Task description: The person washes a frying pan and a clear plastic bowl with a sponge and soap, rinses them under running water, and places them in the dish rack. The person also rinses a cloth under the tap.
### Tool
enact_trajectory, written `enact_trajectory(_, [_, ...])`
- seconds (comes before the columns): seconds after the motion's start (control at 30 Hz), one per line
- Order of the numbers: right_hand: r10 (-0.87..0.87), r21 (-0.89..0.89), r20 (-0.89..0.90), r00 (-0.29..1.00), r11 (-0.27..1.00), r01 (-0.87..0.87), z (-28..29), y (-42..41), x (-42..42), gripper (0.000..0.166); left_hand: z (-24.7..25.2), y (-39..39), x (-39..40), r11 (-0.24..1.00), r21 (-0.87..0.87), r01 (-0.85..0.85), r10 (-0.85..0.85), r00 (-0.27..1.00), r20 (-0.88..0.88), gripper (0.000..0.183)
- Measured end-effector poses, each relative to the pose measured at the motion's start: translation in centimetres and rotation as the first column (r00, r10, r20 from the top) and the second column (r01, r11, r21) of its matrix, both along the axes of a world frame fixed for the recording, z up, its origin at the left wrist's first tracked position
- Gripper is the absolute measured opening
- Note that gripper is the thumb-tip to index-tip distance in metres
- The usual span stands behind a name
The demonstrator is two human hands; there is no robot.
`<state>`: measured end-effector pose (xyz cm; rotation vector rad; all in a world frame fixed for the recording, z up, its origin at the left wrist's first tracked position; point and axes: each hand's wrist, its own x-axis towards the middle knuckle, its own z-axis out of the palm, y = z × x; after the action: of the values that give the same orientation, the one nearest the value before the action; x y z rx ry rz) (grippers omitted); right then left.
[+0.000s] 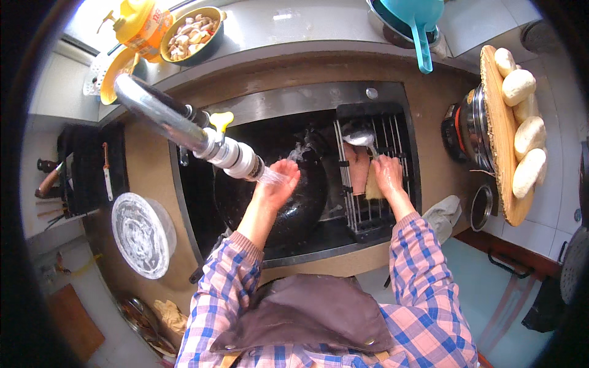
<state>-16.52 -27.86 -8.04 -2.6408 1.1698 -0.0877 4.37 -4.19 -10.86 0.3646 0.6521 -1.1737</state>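
Water runs from the faucet nozzle [244, 161] onto my left hand [280, 181], whose palm is turned up with nothing in it. Beneath this hand a dark wok [294, 211] sits in the black sink [198, 221]. My right hand [388, 175] is at a metal ladle [359, 135] over the wire drying rack [352, 207], with its fingers around or against the handle. Beside that hand, a pinkish flat item [357, 168] and a yellowish scrubber or cloth [372, 184] lie on the rack.
Dough pieces [529, 133] rest on a round wooden board [504, 152] at the right, above a metal pot [474, 129]. A floury bowl [141, 234] stands at the left, near a knife [107, 172]. Behind the sink are a bowl of mushrooms or meat [193, 37] and a turquoise strainer [419, 41].
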Motion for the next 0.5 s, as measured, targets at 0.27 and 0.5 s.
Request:
enact_trajectory(0.27, [-0.164, 0.484, 0.317, 0.934, 0.875, -0.011, 5.3, 2.0, -1.2, 0.015, 2.1, 2.9, -1.3, 0.955, 0.276, 0.109, -0.140, 0.986, 0.094, 0.018])
enact_trajectory(0.5, [-0.321, 0.888, -0.127, 0.939, -0.458, -0.037, 5.5, 10.2, 7.3, 0.008, 6.5, 3.8, -5.2, 0.833, 0.369, 0.413, -0.484, 0.866, 0.124, 0.033])
